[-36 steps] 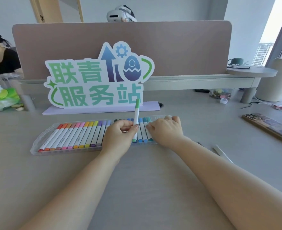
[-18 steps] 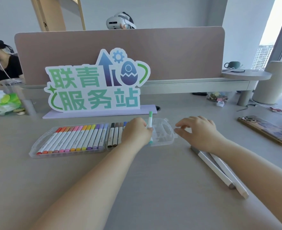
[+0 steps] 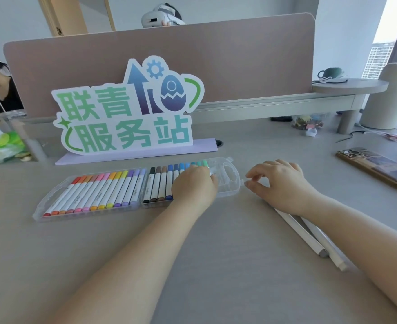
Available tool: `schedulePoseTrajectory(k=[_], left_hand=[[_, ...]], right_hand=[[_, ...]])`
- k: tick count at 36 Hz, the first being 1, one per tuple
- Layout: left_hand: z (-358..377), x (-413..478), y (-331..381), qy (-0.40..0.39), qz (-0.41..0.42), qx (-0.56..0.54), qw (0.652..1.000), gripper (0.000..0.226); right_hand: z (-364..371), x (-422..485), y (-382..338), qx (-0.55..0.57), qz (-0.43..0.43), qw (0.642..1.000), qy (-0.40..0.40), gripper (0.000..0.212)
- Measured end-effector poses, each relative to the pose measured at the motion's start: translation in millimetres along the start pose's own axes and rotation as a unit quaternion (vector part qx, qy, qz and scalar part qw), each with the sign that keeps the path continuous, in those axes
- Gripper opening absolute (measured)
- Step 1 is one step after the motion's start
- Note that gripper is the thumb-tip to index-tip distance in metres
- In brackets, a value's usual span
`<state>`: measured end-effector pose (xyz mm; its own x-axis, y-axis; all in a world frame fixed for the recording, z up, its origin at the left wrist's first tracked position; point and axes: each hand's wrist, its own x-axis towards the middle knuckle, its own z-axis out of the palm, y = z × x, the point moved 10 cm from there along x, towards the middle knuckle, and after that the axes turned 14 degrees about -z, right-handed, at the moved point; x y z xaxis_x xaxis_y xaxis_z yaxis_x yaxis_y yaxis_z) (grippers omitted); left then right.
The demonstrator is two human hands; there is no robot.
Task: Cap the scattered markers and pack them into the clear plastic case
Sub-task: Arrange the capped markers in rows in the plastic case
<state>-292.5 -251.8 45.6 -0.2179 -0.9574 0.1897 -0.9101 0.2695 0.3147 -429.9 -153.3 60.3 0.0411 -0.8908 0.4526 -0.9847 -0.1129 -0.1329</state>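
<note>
The worktop [image 3: 216, 265] carries a standing sign [image 3: 127, 113] at upper centre; its green lettering reads "联青服务站".

In front of the sign lies the clear plastic case [image 3: 230, 183], opened flat in two halves, at centre left of the frame. The left half holds a row of capped markers [image 3: 94, 192], red through orange, pink and yellow to purple. The right half holds a second row [image 3: 160, 183]: black, browns, blues, then teal and green. Print on the barrels is too small to read.

The left hand [image 3: 194, 185] rests on the right end of the second row and hides the barrels there. Whether its grip clamps a marker cannot be told. The right hand [image 3: 279, 183] sits just beside the case's right edge, grip apart, fingers loosely bent, holding nothing.

Two loose white markers [image 3: 309, 239] lie at lower right, upper ends hidden under the right forearm.

A phone [image 3: 375, 167] lies at the right edge, cut off by the frame.
</note>
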Motion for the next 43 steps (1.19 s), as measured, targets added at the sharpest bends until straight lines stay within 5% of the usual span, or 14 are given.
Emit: schedulePoseTrajectory(k=[11,17,22,29,33,36,40,43], left_hand=[[1,-3,-2,0.038,0.079,0.002,0.996,0.028],[18,-2,7,-0.051,0.1,0.093,0.989,0.024],[13,-6,10,-0.048,0.097,0.121,0.987,0.033],[-1,-17,11,-0.094,0.088,0.067,0.989,0.047],[-17,-53,35,-0.059,0.133,-0.052,0.988,0.033],[-6,-81,53,-0.107,0.141,-0.109,0.978,0.029],[15,-104,72,-0.167,0.117,-0.135,0.97,0.034],[15,-107,75,-0.135,0.077,-0.122,0.98,0.04]], right_hand=[[8,0,3,0.03,0.013,0.999,-0.009,0.024],[9,2,4,0.062,0.029,0.998,-0.014,0.02],[0,-4,7,0.106,0.047,0.993,-0.019,0.016],[-27,-25,20,0.186,0.096,0.978,-0.009,0.012],[-30,-53,35,0.153,0.149,0.976,-0.042,0.011],[-29,-75,39,0.111,0.187,0.972,-0.091,0.021],[-31,-97,37,0.066,0.201,0.967,-0.143,0.034],[-33,-110,38,0.065,0.207,0.965,-0.147,0.032]])
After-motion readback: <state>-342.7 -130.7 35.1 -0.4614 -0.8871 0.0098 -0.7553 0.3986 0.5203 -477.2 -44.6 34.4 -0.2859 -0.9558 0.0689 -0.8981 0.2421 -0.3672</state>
